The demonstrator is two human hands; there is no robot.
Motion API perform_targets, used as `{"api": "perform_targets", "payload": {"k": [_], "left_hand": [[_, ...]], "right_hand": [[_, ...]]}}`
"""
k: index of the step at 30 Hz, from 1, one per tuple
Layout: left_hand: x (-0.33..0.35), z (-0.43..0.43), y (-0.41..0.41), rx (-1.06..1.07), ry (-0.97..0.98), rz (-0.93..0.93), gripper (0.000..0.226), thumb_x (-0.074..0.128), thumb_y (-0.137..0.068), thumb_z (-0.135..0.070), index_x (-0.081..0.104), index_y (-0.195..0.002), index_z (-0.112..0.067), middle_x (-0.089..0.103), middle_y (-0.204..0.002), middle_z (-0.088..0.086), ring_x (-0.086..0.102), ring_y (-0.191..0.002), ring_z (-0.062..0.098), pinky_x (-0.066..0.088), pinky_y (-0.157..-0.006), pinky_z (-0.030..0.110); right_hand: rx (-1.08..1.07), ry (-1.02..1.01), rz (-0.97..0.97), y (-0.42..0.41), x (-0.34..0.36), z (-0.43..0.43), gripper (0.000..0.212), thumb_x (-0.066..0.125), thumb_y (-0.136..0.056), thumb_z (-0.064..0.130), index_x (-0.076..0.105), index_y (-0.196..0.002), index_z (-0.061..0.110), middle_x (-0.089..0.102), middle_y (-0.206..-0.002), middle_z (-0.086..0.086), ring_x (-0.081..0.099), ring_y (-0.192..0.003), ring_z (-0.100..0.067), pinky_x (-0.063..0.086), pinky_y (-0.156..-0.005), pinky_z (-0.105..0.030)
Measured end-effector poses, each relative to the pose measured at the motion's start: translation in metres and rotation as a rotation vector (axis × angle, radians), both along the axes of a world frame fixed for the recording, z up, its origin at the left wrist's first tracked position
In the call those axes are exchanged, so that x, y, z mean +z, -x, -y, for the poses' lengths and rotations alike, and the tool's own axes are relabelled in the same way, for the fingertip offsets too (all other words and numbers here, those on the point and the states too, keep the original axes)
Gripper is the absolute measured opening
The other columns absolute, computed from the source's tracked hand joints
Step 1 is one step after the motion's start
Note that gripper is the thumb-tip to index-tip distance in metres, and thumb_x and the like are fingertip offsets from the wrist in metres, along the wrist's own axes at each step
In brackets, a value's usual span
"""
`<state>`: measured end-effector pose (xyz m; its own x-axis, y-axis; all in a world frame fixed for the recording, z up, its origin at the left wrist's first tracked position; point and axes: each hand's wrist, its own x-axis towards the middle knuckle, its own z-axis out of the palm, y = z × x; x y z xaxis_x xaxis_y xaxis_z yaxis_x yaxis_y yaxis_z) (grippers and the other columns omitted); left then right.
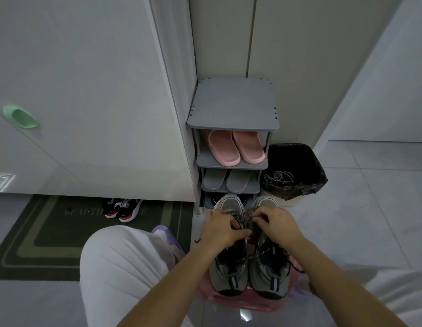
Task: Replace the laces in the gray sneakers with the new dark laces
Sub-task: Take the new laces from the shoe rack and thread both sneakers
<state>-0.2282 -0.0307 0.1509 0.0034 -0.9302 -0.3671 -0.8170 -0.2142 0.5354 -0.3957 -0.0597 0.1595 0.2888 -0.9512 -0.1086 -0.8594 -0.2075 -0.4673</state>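
Two gray sneakers stand side by side on a pink stool (pixel 240 302), toes pointing away from me: the left sneaker (pixel 229 274) and the right sneaker (pixel 269 277). Dark speckled laces (pixel 245 214) run across their fronts. My left hand (pixel 220 228) and my right hand (pixel 275 224) lie over the lace area near the toes, fingers curled and pinching the dark lace between the shoes. A loose lace end (pixel 297 266) trails off the right sneaker's side.
A gray shoe rack (pixel 233 119) with pink slippers (pixel 236 147) and gray slippers (pixel 229 181) stands just beyond the sneakers. To its right is a black-lined bin (pixel 309 166) holding light laces (pixel 279 178). Black-and-red shoes (pixel 122 208) sit on a dark mat (pixel 40 237) at left.
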Motion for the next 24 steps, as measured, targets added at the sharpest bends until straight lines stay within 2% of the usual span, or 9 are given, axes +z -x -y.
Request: {"api": "perform_targets", "payload": {"k": [2, 5, 11, 16, 20, 24], "left_hand": [[-0.002, -0.003, 0.002, 0.005, -0.049, 0.041, 0.039, 0.066, -0.076, -0.055, 0.068, -0.105, -0.029, 0.037, -0.142, -0.003, 0.026, -0.133, 0.02, 0.028, -0.105, 0.035], [0.0, -0.005, 0.002, 0.02, -0.059, 0.029, 0.037, 0.063, -0.08, -0.047, 0.066, -0.113, -0.03, 0.033, -0.147, 0.001, 0.025, -0.136, 0.024, 0.025, -0.109, 0.037], [-0.003, -0.008, 0.001, 0.047, -0.085, -0.003, 0.036, 0.061, -0.083, -0.043, 0.065, -0.116, -0.03, 0.033, -0.147, 0.002, 0.025, -0.136, 0.027, 0.027, -0.11, 0.038], [-0.009, -0.011, -0.001, 0.078, -0.094, -0.051, 0.038, 0.063, -0.08, -0.041, 0.064, -0.117, -0.032, 0.033, -0.148, 0.0, 0.024, -0.136, 0.026, 0.027, -0.109, 0.037], [-0.011, -0.011, -0.002, 0.081, -0.105, -0.065, 0.039, 0.062, -0.081, -0.04, 0.062, -0.119, -0.032, 0.031, -0.149, 0.001, 0.023, -0.136, 0.026, 0.025, -0.109, 0.036], [-0.011, -0.012, -0.002, 0.063, -0.11, -0.071, 0.041, 0.061, -0.083, -0.041, 0.06, -0.123, -0.032, 0.032, -0.148, 0.003, 0.023, -0.136, 0.027, 0.023, -0.111, 0.035]], "right_hand": [[-0.003, -0.033, -0.026, 0.0, -0.003, -0.001, 0.016, 0.06, -0.088, 0.031, 0.069, -0.098, 0.024, 0.069, -0.1, 0.008, 0.062, -0.096, -0.014, 0.044, -0.087, -0.028], [0.043, -0.015, -0.092, -0.004, -0.007, -0.004, 0.021, 0.053, -0.09, 0.035, 0.066, -0.107, 0.033, 0.065, -0.113, 0.013, 0.058, -0.107, -0.012, 0.038, -0.097, -0.031], [0.024, 0.009, -0.166, -0.014, -0.007, -0.005, 0.017, 0.053, -0.089, 0.04, 0.063, -0.098, 0.03, 0.063, -0.108, 0.011, 0.055, -0.106, -0.011, 0.031, -0.096, -0.031], [0.084, 0.0, -0.239, -0.009, -0.009, -0.006, 0.023, 0.046, -0.092, 0.038, 0.063, -0.108, 0.036, 0.06, -0.114, 0.012, 0.052, -0.113, -0.007, 0.027, -0.098, -0.03], [0.049, -0.025, -0.201, -0.01, -0.008, -0.006, 0.017, 0.052, -0.09, 0.039, 0.064, -0.099, 0.032, 0.06, -0.109, 0.012, 0.053, -0.109, -0.008, 0.026, -0.099, -0.03], [0.016, -0.035, -0.165, -0.017, -0.008, -0.007, 0.018, 0.05, -0.092, 0.036, 0.064, -0.1, 0.029, 0.06, -0.11, 0.012, 0.052, -0.11, -0.01, 0.027, -0.097, -0.031]]}}
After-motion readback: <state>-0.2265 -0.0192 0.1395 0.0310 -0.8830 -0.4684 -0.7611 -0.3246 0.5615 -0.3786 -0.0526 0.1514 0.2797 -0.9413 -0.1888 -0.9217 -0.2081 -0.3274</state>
